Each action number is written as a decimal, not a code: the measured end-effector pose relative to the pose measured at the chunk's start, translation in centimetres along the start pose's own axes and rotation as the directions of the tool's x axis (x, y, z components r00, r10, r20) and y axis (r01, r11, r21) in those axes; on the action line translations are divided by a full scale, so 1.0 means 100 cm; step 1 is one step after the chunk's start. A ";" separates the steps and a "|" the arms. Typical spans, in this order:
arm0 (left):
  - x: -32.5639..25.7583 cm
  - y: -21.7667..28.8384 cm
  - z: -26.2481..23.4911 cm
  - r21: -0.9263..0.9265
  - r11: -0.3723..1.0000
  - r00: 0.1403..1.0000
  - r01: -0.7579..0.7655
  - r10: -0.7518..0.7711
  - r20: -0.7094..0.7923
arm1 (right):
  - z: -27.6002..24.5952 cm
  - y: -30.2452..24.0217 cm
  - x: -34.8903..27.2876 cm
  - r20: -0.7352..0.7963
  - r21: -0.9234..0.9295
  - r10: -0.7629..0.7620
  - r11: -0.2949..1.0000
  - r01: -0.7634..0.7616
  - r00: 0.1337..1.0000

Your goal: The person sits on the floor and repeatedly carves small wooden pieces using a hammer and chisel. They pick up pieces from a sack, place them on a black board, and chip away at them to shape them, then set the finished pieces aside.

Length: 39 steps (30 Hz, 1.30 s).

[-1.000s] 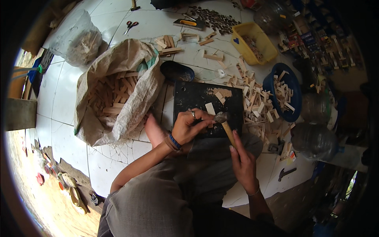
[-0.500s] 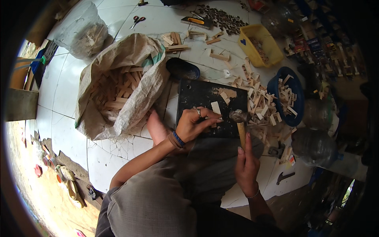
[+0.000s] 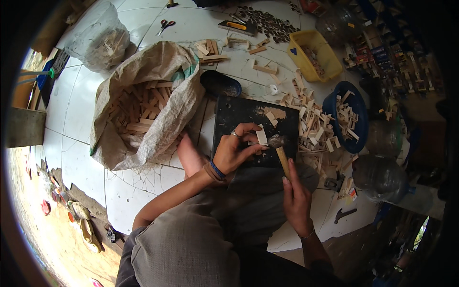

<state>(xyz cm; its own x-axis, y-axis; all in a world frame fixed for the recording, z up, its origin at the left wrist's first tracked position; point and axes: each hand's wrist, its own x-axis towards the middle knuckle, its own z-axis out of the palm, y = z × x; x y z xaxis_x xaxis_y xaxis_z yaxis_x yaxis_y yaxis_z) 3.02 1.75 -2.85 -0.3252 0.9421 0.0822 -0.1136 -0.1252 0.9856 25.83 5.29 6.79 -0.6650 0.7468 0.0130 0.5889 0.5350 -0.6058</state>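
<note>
My left hand point(image 3: 234, 149), with a ring and wristbands, pinches a small pale wooden block point(image 3: 261, 136) over a black board point(image 3: 239, 115). My right hand point(image 3: 298, 203) is wrapped round the wooden handle of a hammer point(image 3: 283, 160). The hammer's metal head is right beside the block, close to my left fingertips; whether it touches cannot be made out. Another small wood piece point(image 3: 272, 119) lies on the board near a patch of sawdust point(image 3: 275, 112).
Right of the board is a heap of wooden pieces point(image 3: 313, 119), with a blue basin point(image 3: 330, 98) and yellow tub point(image 3: 306, 58) beyond. A sack point(image 3: 179, 117) of wood strips stands left. A second hammer point(image 3: 345, 215) lies at the right; scissors point(image 3: 165, 26) lie far back.
The hammer head has moved left, up to the block in my left fingers. My right hand has shifted slightly left with it. My left index finger has lifted and bent.
</note>
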 end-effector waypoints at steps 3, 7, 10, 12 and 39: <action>0.000 -0.002 -0.001 0.090 0.996 1.000 -0.012 0.011 0.012 | -0.004 0.000 -0.005 -0.064 0.017 0.093 0.996 -0.092 0.994; 0.001 -0.005 -0.001 0.112 0.993 0.999 -0.046 0.046 0.008 | 0.003 0.004 -0.005 -0.048 -0.029 0.027 0.999 -0.028 0.999; 0.000 -0.006 0.000 0.100 0.994 0.999 -0.051 0.049 0.019 | 0.011 0.009 -0.004 -0.017 -0.035 -0.038 0.999 0.037 0.999; 0.000 -0.006 -0.001 0.106 0.993 0.998 -0.045 0.040 0.042 | 0.011 0.012 -0.008 -0.066 -0.051 0.004 0.999 -0.007 0.998; 0.000 -0.004 -0.002 0.177 0.983 0.999 -0.048 0.043 0.030 | 0.015 0.019 -0.017 -0.020 -0.087 -0.064 0.994 0.062 0.998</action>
<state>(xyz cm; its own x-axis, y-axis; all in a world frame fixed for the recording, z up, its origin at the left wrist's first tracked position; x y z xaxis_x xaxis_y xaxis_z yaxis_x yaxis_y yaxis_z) 2.92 1.71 -3.24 -0.3011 0.9448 0.1290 0.0699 -0.1130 0.9911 27.43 4.47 4.43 -0.6919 0.7188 0.0676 0.5843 0.6124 -0.5325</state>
